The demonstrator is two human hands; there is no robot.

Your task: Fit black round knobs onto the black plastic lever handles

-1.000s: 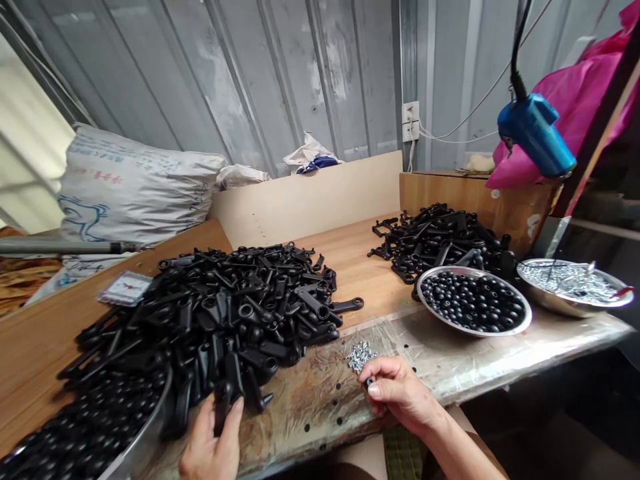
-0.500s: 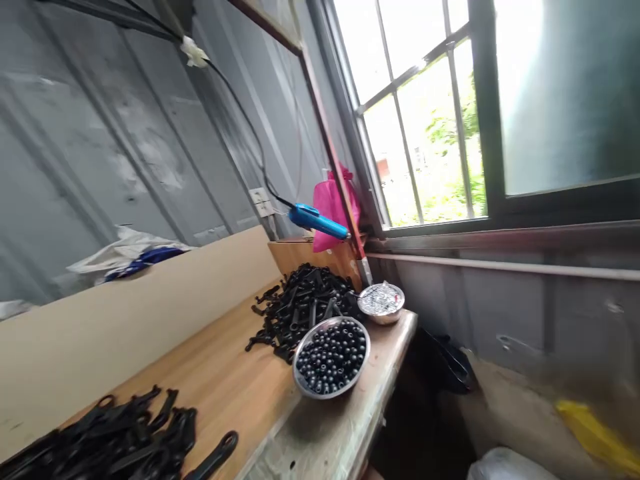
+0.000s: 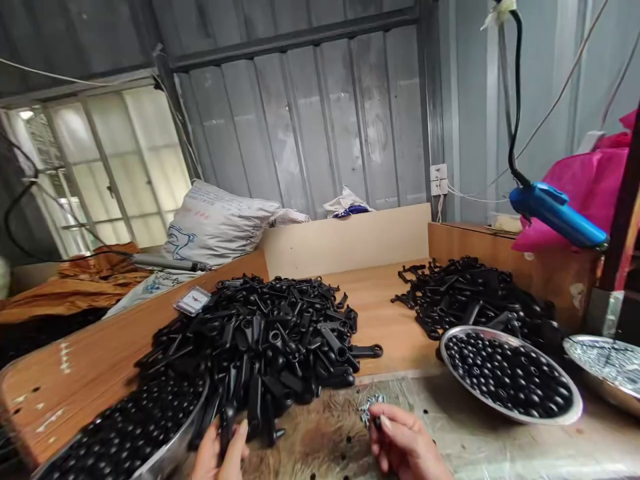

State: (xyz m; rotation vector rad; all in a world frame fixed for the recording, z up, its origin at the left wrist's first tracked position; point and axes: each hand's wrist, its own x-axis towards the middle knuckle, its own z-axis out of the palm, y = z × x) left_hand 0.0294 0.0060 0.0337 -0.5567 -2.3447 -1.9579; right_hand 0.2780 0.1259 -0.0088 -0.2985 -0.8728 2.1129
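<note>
Down at the bottom edge of the frame, the left hand [image 3: 219, 452] grips one black plastic handle piece [image 3: 226, 421] between thumb and fingers, at the near foot of the big heap of black handle pieces [image 3: 260, 340] that fills the centre left. To its right, at bottom centre, the right hand [image 3: 407, 447] is curled shut, with thumb and forefinger pinching a small dark part [image 3: 376, 422]; what exactly that part is cannot be told. Its fingertips sit just beside a little cluster of silver screws [image 3: 369, 404] lying on the plastic-covered front strip of the counter [image 3: 480, 440].

At lower left, touching the heap, a metal bowl of black balls [image 3: 120, 433] is partly cut off by the frame. At lower right a second metal bowl of black beads [image 3: 510, 375] rests on the counter, and beyond it, at the right edge, a shiny dish of silver screws [image 3: 607, 363]. Behind the second bowl lies a smaller heap of black pieces [image 3: 470, 297], well apart from the big one. A blue power tool [image 3: 557, 215] hangs by its cord at upper right, in front of a pink bag [image 3: 597, 187]. At middle left, a white printed sack [image 3: 215, 223] leans behind the counter, against the corrugated metal wall [image 3: 320, 120].
</note>
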